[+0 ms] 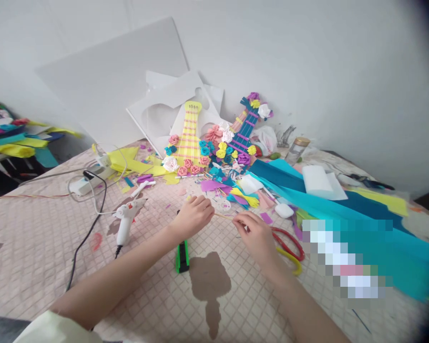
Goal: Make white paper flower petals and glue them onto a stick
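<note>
My left hand [194,215] is closed in a pinch on one end of a thin wooden stick [223,216]. My right hand [255,236] pinches the stick's other end. Both hands hover low over the quilted table cover [50,247], near its middle. A green utility knife [182,255] lies just under my left wrist. A white glue gun [127,218] stands to the left of my left hand, its black cord trailing toward me. Red and yellow scissors [290,247] lie right beside my right hand.
Two paper guitars, a yellow one [189,140] and a blue one [246,127], covered in paper roses lean against white boards at the back. Teal paper sheets [343,209] spread across the right. A power strip [89,181], a glass jar [297,148] and paper scraps surround the work area.
</note>
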